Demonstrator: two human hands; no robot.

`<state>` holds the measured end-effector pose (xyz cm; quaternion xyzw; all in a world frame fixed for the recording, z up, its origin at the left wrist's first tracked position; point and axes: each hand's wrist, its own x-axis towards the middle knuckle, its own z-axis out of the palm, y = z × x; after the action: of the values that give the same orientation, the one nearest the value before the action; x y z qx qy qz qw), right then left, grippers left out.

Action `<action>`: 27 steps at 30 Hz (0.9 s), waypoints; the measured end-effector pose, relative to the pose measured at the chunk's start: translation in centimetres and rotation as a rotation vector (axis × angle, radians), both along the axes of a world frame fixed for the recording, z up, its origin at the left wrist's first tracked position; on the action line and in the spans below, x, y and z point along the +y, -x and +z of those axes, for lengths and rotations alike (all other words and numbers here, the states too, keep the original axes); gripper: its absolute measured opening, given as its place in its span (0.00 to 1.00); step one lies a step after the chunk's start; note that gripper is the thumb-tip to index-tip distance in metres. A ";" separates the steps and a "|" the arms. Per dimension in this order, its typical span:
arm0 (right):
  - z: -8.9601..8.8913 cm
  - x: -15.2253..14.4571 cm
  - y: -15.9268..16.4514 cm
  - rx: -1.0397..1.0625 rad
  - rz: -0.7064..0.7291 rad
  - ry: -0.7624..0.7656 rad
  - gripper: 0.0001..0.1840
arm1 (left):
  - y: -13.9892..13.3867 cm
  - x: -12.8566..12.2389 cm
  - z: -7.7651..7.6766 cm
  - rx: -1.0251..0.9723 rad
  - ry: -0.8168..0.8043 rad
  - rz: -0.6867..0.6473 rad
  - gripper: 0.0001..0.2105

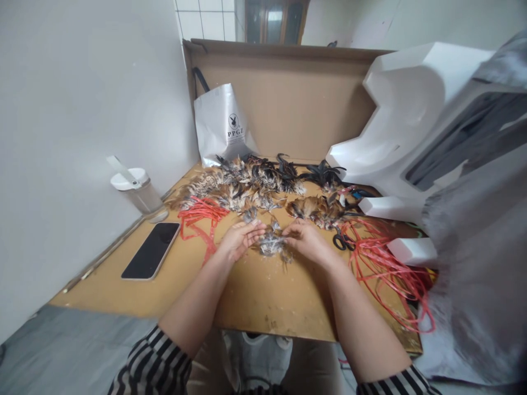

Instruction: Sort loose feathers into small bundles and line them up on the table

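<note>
A small loose pile of grey and brown feathers (272,244) lies on the table between my hands. My left hand (242,239) is closed at the left of this pile, with a small greyish feather (249,214) showing at its fingertips. From the right, my right hand (307,240) reaches the pile with thumb and fingers pinched at its edge, on what looks like a feather. Farther back are heaps of brown and speckled feathers (247,192), brown feather bunches (315,208) and glossy black ones (323,174).
Red plastic strips (201,211) lie left, and more red strips (382,263) lie right beside black-handled scissors (341,240). A phone (151,251) and a lidded cup (140,192) are at left. Behind stand a silver bag (220,123), cardboard (296,99) and white foam (403,109).
</note>
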<state>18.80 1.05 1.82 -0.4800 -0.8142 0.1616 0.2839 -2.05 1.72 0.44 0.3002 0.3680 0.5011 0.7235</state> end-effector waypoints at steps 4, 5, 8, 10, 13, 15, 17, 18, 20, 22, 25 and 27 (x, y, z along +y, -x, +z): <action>-0.1 -0.3 0.5 -0.203 -0.076 -0.064 0.09 | -0.2 -0.2 0.1 -0.002 -0.010 -0.062 0.07; -0.3 -0.3 0.5 -0.243 -0.086 -0.067 0.08 | -0.3 -0.3 0.0 -0.005 -0.016 -0.098 0.07; -0.5 -0.2 0.7 -0.301 -0.094 -0.102 0.05 | -0.7 -0.7 -0.2 -0.007 -0.033 -0.216 0.09; -0.4 -0.2 0.8 -0.291 -0.099 -0.140 0.06 | -0.9 -0.9 -0.3 0.007 -0.032 -0.280 0.10; -0.1 -0.2 0.8 -0.233 -0.104 -0.186 0.07 | -1.0 -0.9 -0.7 0.029 -0.002 -0.317 0.11; 0.1 -0.2 0.9 -0.185 -0.098 -0.197 0.06 | -0.9 -0.8 -0.9 0.035 0.024 -0.300 0.11; 0.3 -0.2 0.9 -0.138 -0.088 -0.198 0.06 | -0.8 -0.6 -1.0 0.036 0.044 -0.273 0.11; 0.4 -0.2 0.9 -0.115 -0.084 -0.199 0.06 | -0.8 -0.6 -1.0 0.032 0.048 -0.265 0.11; 0.5 -0.3 1.0 -0.072 -0.073 -0.199 0.06 | -0.8 -0.6 -0.8 0.010 0.046 -0.260 0.10; 0.7 -0.5 1.1 -0.036 -0.056 -0.196 0.06 | -0.7 -0.6 -0.5 -0.013 0.044 -0.255 0.09; 0.8 -0.5 1.1 0.016 -0.026 -0.170 0.07 | -0.1 -0.5 0.1 -0.038 0.055 -0.238 0.07; 0.8 -0.5 1.2 0.057 -0.025 -0.131 0.07 | 0.6 -0.4 0.6 -0.109 0.023 -0.248 0.07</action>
<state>17.65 0.55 2.57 -0.4655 -0.8086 0.1180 0.3400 -2.62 1.33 1.02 0.3075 0.2936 0.4191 0.8022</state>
